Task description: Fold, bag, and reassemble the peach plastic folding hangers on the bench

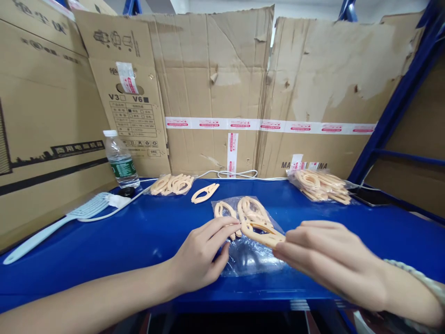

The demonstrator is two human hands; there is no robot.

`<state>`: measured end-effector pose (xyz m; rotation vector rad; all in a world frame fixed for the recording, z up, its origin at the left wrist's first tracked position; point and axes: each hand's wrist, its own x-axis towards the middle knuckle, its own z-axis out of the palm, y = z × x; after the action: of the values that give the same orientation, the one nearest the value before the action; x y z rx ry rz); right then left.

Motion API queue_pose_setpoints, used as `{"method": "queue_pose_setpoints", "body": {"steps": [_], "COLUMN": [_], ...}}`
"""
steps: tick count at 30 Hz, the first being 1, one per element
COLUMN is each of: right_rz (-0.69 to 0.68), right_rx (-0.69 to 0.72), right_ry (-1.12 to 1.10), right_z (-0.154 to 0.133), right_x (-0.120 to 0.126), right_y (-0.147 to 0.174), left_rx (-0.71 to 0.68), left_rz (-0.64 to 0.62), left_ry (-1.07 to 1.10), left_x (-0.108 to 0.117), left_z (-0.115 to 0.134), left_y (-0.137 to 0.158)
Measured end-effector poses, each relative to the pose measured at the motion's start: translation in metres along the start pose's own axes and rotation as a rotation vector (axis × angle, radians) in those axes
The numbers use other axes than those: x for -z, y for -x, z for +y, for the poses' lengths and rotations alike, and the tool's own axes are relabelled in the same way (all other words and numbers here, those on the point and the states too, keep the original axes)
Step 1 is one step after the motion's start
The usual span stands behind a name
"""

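My right hand (333, 260) grips one end of a beige, loop-shaped piece that looks like a folded folding hanger (259, 236). Its other end points left, toward my left hand (205, 250). That hand has its fingers stretched out and its thumb apart, with the fingertips by the hanger's left end; whether they touch it I cannot tell. Beneath both hands a clear plastic bag (250, 262) lies flat on the blue table (167, 241). More beige hangers (252, 208) are in or on the bag's far part, partly hidden by my fingers.
A single hanger (205, 193) lies beyond the bag. Bagged hangers stand at the back left (173, 184) and back right (320, 184). At left are a water bottle (121, 162) and a light-blue brush (86, 208). A phone (370, 197) lies at right; cardboard (215, 93) walls the back.
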<state>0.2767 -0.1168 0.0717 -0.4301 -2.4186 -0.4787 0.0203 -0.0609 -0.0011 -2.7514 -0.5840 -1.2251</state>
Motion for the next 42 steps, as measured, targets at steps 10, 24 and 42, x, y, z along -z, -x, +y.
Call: {"method": "queue_pose_setpoints", "body": {"steps": [10,24,42], "right_rz": [-0.184,0.089,-0.276], "right_rx": [0.124,-0.197,-0.378], "right_ry": [0.313,-0.251,-0.278], "right_z": [0.017,0.062,0.17], "right_x": [-0.08,-0.065,-0.164], "right_y": [0.003,-0.031,-0.097], "left_rx": [-0.024,-0.027,-0.034], "left_rz": [0.012,-0.016,-0.019], "left_ry": [0.009,-0.033,-0.021], "left_x": [-0.001,0.0,0.002], "left_z": [0.0,0.001,0.002], "left_y": [0.0,0.0,0.001]}}
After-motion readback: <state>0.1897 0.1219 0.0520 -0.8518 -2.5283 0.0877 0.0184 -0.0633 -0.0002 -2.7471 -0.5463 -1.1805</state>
